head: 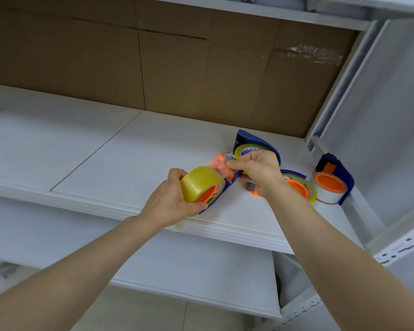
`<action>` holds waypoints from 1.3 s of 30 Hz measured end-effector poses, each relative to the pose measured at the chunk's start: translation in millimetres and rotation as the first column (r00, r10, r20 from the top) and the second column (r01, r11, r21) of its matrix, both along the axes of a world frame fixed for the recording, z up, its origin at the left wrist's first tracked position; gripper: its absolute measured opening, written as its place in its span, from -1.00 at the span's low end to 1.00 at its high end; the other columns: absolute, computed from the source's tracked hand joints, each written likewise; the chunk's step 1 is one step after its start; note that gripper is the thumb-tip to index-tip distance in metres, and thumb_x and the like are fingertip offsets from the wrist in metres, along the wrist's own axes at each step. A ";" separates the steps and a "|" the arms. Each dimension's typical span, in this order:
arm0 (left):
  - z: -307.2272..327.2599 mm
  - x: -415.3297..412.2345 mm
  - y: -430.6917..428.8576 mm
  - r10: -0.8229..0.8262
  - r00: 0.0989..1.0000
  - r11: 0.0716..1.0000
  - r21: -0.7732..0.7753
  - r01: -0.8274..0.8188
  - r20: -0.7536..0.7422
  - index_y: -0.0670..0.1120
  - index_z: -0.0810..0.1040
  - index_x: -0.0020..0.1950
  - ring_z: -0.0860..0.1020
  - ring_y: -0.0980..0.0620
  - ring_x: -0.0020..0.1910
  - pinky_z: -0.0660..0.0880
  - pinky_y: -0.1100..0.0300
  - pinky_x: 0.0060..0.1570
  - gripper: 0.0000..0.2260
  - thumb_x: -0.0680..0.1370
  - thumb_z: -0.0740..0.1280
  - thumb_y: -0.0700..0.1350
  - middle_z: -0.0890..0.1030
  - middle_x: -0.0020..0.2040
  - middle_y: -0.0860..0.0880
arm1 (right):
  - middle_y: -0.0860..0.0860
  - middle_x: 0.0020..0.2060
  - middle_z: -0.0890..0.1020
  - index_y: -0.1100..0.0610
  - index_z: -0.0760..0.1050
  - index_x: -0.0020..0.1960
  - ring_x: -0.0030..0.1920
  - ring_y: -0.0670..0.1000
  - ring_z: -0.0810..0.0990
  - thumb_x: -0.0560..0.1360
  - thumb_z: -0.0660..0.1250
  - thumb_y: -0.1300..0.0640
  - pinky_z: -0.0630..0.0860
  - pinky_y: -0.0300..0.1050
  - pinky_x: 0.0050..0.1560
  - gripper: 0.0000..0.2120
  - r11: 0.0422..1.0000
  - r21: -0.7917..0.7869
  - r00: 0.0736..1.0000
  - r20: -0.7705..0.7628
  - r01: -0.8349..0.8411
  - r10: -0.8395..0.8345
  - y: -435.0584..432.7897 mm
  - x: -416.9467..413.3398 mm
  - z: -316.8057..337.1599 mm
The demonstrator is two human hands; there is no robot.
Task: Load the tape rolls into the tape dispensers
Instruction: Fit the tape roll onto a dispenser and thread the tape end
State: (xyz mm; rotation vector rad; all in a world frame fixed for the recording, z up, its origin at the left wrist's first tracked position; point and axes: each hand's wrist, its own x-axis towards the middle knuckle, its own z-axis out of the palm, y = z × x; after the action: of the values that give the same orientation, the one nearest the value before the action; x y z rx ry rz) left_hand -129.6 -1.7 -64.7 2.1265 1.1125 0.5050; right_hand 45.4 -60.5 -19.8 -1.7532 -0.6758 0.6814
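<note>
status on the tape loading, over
Left hand grips yellow roll in dispenser. Right hand pinches tape end. Nothing in the way.

It looked like a storeroom: white metal shelving (225, 232) with slotted uprights (402, 249), backed by cardboard sheets (177, 68).

White metal shelving (153, 149) backed by brown cardboard (177, 68) (creased), pale tiled floor (141, 311) below.

Both bare forearms reach forward, converging. The left grip (171, 199) curls round the tape roll (198, 182), thumb underneath. The right grip (257, 169) pinches the tape end (221, 167).
</note>
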 end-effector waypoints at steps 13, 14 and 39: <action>27.3 13.2 5.4 0.239 0.912 0.852 -0.522 -0.032 0.334 -0.08 0.41 0.03 0.43 0.15 -0.25 0.35 0.27 -0.33 -0.74 0.48 0.40 -0.02 0.48 -0.18 0.04 | -0.05 -0.26 0.58 0.13 0.53 -0.29 -0.07 -0.01 0.55 0.36 0.49 0.13 0.51 -0.13 -0.19 -0.84 1.000 0.003 0.954 0.300 -0.016 0.014 -4.6 -10.5 0.6; 25.6 13.8 4.0 0.248 0.905 0.850 -0.525 -0.032 0.346 -0.08 0.41 0.01 0.43 0.15 -0.25 0.36 0.26 -0.34 -0.76 0.47 0.41 -0.03 0.48 -0.18 0.04 | -0.05 -0.18 0.57 0.12 0.55 -0.30 0.01 -0.01 0.53 0.35 0.49 0.08 0.51 -0.09 -0.11 -0.83 1.000 -0.016 0.922 0.387 -0.020 0.025 -6.7 -9.2 2.0; 8.4 36.9 -10.0 0.225 0.939 0.960 -0.227 -0.167 0.261 -0.06 0.47 -0.34 0.54 -0.08 -0.23 0.44 0.11 -0.20 -0.68 0.42 0.39 0.15 0.53 -0.34 -0.01 | 0.17 -0.28 0.63 0.22 0.55 -0.26 -0.21 0.14 0.64 0.41 0.37 0.18 0.64 0.07 -0.13 -0.88 0.978 -0.187 0.827 0.561 0.093 0.029 -8.9 -1.5 -6.0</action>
State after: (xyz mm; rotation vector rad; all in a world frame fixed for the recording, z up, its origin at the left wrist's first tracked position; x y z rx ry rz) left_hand -92.7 -11.7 -56.3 1.7139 1.1615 0.7335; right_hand 43.9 -69.4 -25.8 -2.1817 -0.9978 0.1970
